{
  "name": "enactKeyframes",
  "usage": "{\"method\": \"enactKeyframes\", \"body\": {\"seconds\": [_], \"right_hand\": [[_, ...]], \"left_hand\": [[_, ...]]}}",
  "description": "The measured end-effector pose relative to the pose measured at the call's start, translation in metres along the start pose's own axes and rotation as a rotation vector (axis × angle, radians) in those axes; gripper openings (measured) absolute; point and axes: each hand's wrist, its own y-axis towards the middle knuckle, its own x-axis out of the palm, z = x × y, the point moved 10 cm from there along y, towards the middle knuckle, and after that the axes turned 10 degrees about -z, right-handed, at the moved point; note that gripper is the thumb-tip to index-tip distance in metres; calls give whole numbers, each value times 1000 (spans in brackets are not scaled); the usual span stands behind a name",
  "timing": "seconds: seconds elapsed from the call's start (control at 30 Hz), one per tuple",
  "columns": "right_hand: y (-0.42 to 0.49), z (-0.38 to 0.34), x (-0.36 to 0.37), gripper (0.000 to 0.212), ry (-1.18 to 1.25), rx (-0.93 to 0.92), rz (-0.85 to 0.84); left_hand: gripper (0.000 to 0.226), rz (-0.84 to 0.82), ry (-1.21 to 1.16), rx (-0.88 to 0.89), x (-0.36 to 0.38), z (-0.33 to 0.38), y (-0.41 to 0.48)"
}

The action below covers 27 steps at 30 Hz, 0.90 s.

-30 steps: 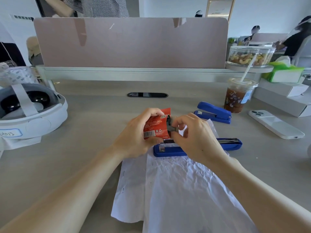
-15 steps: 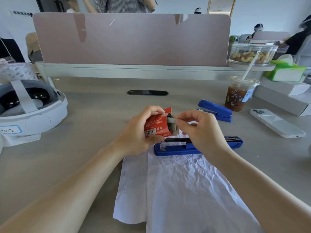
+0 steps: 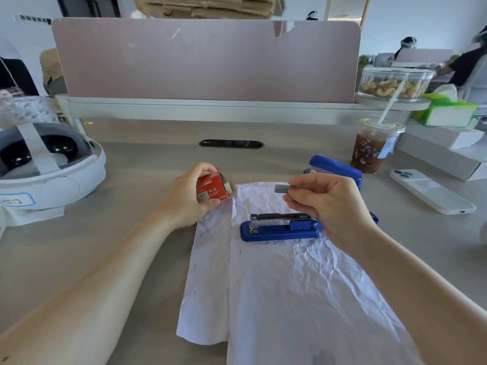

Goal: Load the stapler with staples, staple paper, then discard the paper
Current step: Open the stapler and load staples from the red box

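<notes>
My left hand (image 3: 187, 196) grips a small red staple box (image 3: 212, 188) with its end flap open, held above the desk left of the paper. My right hand (image 3: 329, 201) pinches a grey strip of staples (image 3: 282, 188) between thumb and fingers, above the open blue stapler (image 3: 279, 227). That stapler lies on crumpled white paper (image 3: 290, 285), its metal staple channel exposed and facing up; its rear end is hidden behind my right hand. Two overlapping sheets with staples along their left edges reach toward me.
A second blue stapler (image 3: 334, 167) sits shut behind my right hand. An iced coffee cup (image 3: 374, 148) with straw, a white phone (image 3: 432, 191) and white boxes (image 3: 448, 151) are at right. A white headset (image 3: 47, 164) lies at left. A pink divider (image 3: 205, 59) backs the desk.
My right hand pulled the staple strip out of the red box and moved right, over the stapler. My left hand with the box shifted left.
</notes>
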Motion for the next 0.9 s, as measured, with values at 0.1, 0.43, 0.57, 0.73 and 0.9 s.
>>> {"method": "enactKeyframes", "body": {"seconds": [0.1,0.43,0.57,0.73,0.9], "right_hand": [[0,2,-1,15,19,22,-3],[1,7,2,17,-35,56,-61],[0,1,13,15,-134,2,-129],[-1,-2,19,14,-230,-53,-151],[-3,-4,24,16,-334,-52,-218]], "left_hand": [[52,-22,67,-41,3,-8,3],[7,49,-162,154,1,70,-16],[13,-60,-224,178,29,94,-24],[12,-81,-336,170,34,87,-22],[16,-68,-377,148,31,83,-22]]}}
